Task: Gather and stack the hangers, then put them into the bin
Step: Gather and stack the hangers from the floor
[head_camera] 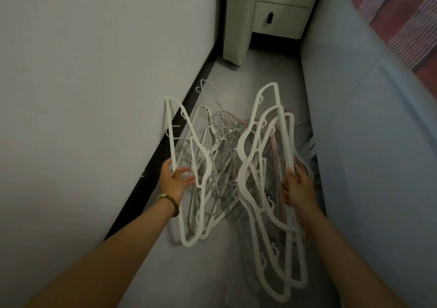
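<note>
A pale grey floor runs as a narrow strip away from the viewer. A light wall with a dark skirting board closes it in on the left, and the blue side of a bed on the right. Two bare forearms reach forward and down over this strip.

The left hand, with a beaded bracelet at the wrist, sits close to the skirting board. Its thumb lies on one side of a white hanger's straight bar and its fingers, spread and only lightly bent, on the other, so the bar is pinched between them. The right hand is near the bed side, with its fingers curled tightly round the bars of several hangers at once.

The hangers stand roughly on end between the two hands, above the floor. One white bunch is on the left, a thicker white bunch on the right. Thin metal and pink ones are tangled in the middle, their hooks crossing. Their lower ends hang down towards the viewer.

Further on, a few dark thin shapes lie on the floor against the bed; what they are cannot be made out. At the far end stands a pale drawer unit with black handles, both visible drawers closed, so their contents cannot be seen. A red striped blanket lies on top of the bed.
</note>
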